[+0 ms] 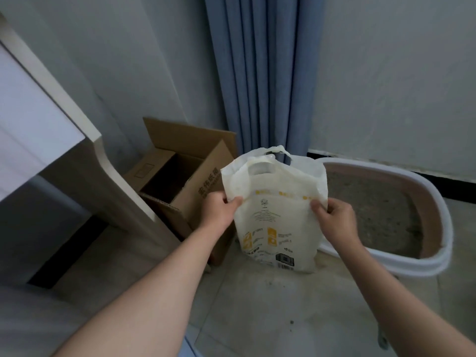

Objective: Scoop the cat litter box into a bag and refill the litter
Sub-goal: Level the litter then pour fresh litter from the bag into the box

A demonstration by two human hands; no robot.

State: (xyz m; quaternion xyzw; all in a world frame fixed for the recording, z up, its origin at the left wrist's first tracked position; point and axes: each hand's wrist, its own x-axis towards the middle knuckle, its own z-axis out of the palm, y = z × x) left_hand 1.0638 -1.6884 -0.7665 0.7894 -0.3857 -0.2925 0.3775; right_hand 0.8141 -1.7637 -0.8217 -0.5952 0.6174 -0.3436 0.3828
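Carton [180, 186]: sitting open on the floor [257, 305], just left of the bag.
Left hand [219, 210]: fingers curling in, pinching the bag's left edge.
Bag [275, 215]: standing upright between carton and litter box, its top pointing up.
Right hand [334, 217]: fingers bunching together, pinching the bag's right edge.
Litter box [412, 264]: sitting just right of the bag, holding grey litter.
Risk: both hands are gripping only thin film, which is likely to slip or tear under the weight, spilling litter short of the litter box.
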